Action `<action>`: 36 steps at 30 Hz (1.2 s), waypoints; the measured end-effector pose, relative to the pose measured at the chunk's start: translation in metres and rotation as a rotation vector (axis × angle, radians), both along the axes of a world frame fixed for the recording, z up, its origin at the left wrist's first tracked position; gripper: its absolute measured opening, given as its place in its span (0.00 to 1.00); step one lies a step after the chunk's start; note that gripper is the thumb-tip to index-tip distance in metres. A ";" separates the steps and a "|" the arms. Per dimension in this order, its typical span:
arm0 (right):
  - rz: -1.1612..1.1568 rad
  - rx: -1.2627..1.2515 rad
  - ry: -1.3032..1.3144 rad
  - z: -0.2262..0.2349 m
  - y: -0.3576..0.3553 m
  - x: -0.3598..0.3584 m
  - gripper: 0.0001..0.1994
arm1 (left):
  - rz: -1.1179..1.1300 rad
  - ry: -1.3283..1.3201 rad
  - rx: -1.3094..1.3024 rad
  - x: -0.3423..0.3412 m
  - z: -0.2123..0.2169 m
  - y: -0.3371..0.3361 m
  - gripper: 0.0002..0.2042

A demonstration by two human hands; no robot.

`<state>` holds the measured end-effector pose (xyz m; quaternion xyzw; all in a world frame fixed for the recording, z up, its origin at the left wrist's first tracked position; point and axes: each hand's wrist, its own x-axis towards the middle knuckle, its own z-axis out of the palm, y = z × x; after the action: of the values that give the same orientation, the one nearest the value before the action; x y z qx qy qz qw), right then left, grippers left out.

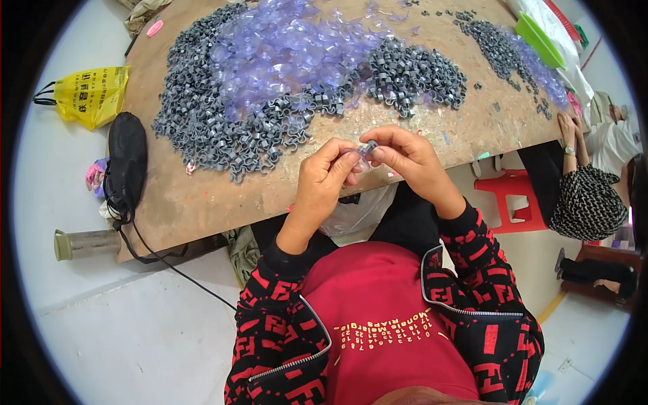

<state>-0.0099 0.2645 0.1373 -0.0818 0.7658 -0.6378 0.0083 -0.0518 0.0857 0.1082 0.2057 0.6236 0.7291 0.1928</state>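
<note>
My left hand [331, 171] pinches a clear suction cup [362, 162] between thumb and fingers, above the table's near edge. Against it, my right hand [410, 156] holds a small grey plastic clip [368, 148]. The two parts touch, but my fingertips partly hide where they meet. Beyond my hands lies a big heap of clear, violet-tinted suction cups [283, 54]. Grey clips [250, 138] of the same kind are piled around its left and near sides, and another mound of clips [415, 77] lies to its right.
Brown tabletop [182, 216] stretches under the heaps. A black pouch [127, 162] with a cord, a yellow bag [91, 96] and a bottle [84, 245] are at left. At right are another clip pile [496, 50], a green basin [538, 40], a red stool [511, 201] and a seated person [587, 196].
</note>
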 end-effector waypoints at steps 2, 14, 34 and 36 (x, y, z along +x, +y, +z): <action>0.018 -0.072 -0.030 0.000 0.000 0.000 0.11 | -0.034 -0.021 0.054 -0.002 -0.001 0.001 0.07; 0.021 -0.202 -0.070 -0.001 -0.011 -0.002 0.10 | -0.087 -0.226 0.241 -0.002 -0.005 -0.001 0.07; 0.093 0.553 0.743 -0.001 -0.003 -0.007 0.08 | -0.257 -0.495 0.269 0.005 0.014 -0.019 0.06; 0.071 0.590 0.806 0.006 -0.001 -0.005 0.08 | -0.305 -0.617 0.371 0.006 0.016 -0.017 0.06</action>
<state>-0.0149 0.2640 0.1429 -0.3420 0.8525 -0.3113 -0.2438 -0.0458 0.0690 0.1242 0.0986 0.3562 0.8202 0.4367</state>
